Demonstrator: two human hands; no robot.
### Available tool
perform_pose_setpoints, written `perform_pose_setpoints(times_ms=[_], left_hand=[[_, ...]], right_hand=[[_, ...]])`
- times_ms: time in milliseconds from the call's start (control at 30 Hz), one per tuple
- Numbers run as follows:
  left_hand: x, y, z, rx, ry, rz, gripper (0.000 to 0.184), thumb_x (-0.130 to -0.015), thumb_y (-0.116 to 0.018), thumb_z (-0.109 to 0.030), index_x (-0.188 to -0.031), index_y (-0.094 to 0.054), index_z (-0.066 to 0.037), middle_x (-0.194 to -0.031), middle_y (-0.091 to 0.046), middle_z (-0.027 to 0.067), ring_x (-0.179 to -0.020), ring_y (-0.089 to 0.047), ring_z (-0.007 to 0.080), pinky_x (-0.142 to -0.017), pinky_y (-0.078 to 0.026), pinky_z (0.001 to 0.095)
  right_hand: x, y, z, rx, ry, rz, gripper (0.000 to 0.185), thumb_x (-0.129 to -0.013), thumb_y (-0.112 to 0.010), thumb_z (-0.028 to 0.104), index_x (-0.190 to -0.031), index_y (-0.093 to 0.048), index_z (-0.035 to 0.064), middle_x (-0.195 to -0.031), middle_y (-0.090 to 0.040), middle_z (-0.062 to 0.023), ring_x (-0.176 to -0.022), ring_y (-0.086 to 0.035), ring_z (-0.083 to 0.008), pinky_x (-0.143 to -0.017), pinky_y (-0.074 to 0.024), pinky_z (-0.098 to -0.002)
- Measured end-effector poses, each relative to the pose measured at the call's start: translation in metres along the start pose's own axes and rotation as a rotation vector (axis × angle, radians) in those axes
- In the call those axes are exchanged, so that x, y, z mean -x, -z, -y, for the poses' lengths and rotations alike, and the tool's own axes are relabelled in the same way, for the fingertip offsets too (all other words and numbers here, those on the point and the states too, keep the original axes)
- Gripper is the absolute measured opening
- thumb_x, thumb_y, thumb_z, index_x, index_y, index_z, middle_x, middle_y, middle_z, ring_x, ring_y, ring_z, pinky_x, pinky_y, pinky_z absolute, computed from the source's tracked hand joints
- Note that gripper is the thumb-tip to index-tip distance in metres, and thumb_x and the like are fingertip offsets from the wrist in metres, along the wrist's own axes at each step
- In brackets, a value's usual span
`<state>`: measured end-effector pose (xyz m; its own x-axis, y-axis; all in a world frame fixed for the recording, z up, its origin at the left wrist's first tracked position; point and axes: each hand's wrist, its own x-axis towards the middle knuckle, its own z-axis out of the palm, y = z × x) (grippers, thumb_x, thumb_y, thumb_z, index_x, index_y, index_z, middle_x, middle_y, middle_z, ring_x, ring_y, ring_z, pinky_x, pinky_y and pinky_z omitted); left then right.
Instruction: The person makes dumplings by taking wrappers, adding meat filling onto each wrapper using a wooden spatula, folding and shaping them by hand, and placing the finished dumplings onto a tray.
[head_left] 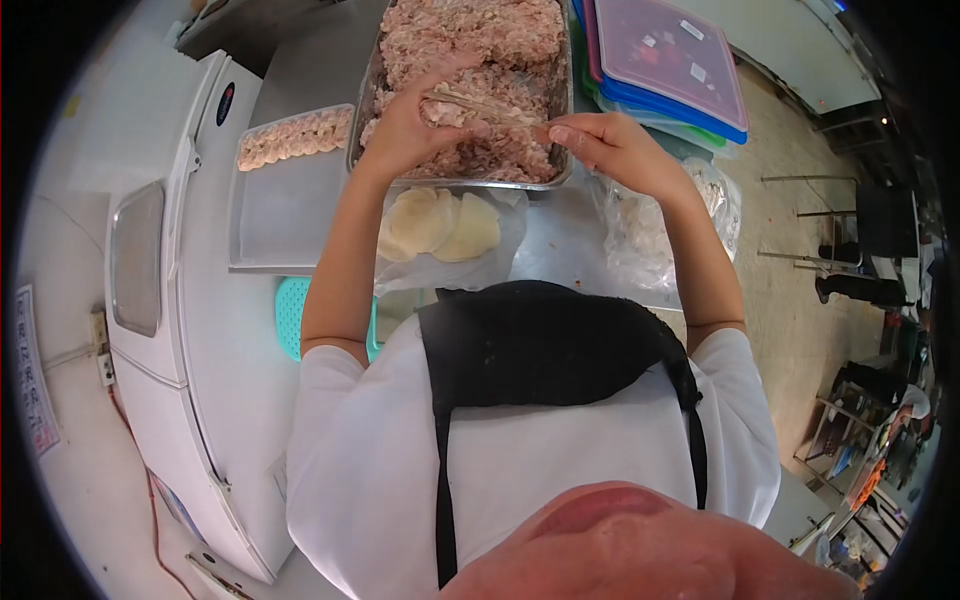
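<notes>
A deep metal pan (462, 184) holds a mass of pinkish ground meat filling (470, 30). Over its near part, my left hand (415, 125) is curled, thumb and fingers bent around a lump of filling; whether a wrapper lies under it I cannot tell. My right hand (605, 145), at the pan's right rim, pinches the end of a thin flat wooden stick (480, 104). The stick reaches left across the filling to my left palm. Close below the pan, round pale dough wrappers (440, 222) lie overlapping on clear plastic.
Left of the pan, a metal tray (290, 225) carries a row of filled dumplings (295, 138). Stacked colored plastic lids (670, 50) stand at the right, above a clear plastic bag (665, 235). A turquoise basket (291, 315) sits below the tray; a white refrigerator (225, 300) is at the left.
</notes>
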<state>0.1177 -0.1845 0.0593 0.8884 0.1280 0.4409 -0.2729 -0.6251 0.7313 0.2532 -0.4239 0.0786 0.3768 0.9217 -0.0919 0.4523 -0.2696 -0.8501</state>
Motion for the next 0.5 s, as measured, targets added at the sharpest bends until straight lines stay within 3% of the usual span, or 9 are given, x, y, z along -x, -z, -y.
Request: perform_pose_setpoints(times_ms=[67,100,167,300,367,467,500], left_hand=[[0.0,0.002,0.007,0.125,0.137,0.116,0.052,-0.069,-0.081,-0.013,-0.116,-0.061,-0.005,-0.116,-0.063,0.0106,-0.105,-0.061,0.0227,-0.094,-0.046,0.0343],[0.0,0.003,0.011,0.187,0.206,0.174,0.047,-0.068,-0.082,-0.014,-0.111,-0.064,-0.004,-0.114,-0.064,0.0113,-0.107,-0.06,0.0232,-0.094,-0.045,0.035],[0.003,0.001,0.018,0.063,0.193,0.16,0.046,-0.067,-0.083,-0.015,-0.107,-0.065,-0.003,-0.109,-0.065,0.012,-0.102,-0.061,0.0238,-0.091,-0.046,0.0346],[0.007,-0.011,0.035,-0.158,0.123,0.16,0.047,-0.068,-0.082,-0.019,-0.108,-0.064,-0.003,-0.106,-0.066,0.0124,-0.095,-0.063,0.0258,-0.085,-0.048,0.0333],[0.004,-0.012,0.044,-0.168,0.352,0.127,0.051,-0.07,-0.081,-0.022,-0.113,-0.062,-0.002,-0.107,-0.065,0.0145,-0.097,-0.062,0.0274,-0.086,-0.048,0.0339],[0.005,-0.014,0.054,-0.07,0.638,0.0,0.057,-0.073,-0.079,-0.026,-0.118,-0.059,0.0,-0.11,-0.064,0.0175,-0.099,-0.061,0.0295,-0.086,-0.048,0.0353],[0.008,-0.015,0.058,-0.016,0.723,-0.058,0.059,-0.073,-0.078,-0.028,-0.12,-0.058,0.001,-0.112,-0.063,0.0185,-0.099,-0.061,0.0301,-0.086,-0.048,0.0359]], right_hand=[[-0.002,-0.006,-0.004,0.063,0.056,-0.031,0.034,-0.095,-0.055,0.033,-0.114,-0.066,0.0067,-0.082,-0.067,-0.0087,-0.069,-0.057,-0.0164,-0.067,-0.0468,-0.0301],[-0.005,-0.008,-0.009,0.06,0.08,-0.025,0.034,-0.095,-0.057,0.032,-0.114,-0.065,0.0057,-0.08,-0.065,-0.0064,-0.069,-0.054,-0.014,-0.066,-0.0459,-0.0288],[-0.012,-0.01,-0.022,0.054,0.126,-0.014,0.034,-0.094,-0.059,0.03,-0.115,-0.064,0.0037,-0.077,-0.061,-0.0019,-0.067,-0.047,-0.0092,-0.062,-0.0439,-0.0262],[-0.037,-0.004,-0.067,0.184,0.218,-0.051,0.035,-0.092,-0.06,0.032,-0.116,-0.065,0.0058,-0.08,-0.065,-0.0069,-0.068,-0.056,-0.0139,-0.063,-0.0464,-0.0288],[-0.05,0.003,-0.091,0.328,0.349,-0.172,0.034,-0.091,-0.062,0.031,-0.115,-0.065,0.0074,-0.083,-0.066,-0.0088,-0.068,-0.061,-0.019,-0.062,-0.0481,-0.0313],[-0.038,0.005,-0.051,0.783,0.253,-0.397,0.029,-0.089,-0.061,0.029,-0.112,-0.066,0.0115,-0.086,-0.065,-0.0083,-0.075,-0.063,-0.0273,-0.064,-0.0499,-0.0363],[-0.034,-0.004,-0.045,0.735,0.316,-0.42,0.026,-0.088,-0.061,0.028,-0.109,-0.065,0.0122,-0.084,-0.063,-0.008,-0.076,-0.063,-0.0283,-0.064,-0.0502,-0.0376]])
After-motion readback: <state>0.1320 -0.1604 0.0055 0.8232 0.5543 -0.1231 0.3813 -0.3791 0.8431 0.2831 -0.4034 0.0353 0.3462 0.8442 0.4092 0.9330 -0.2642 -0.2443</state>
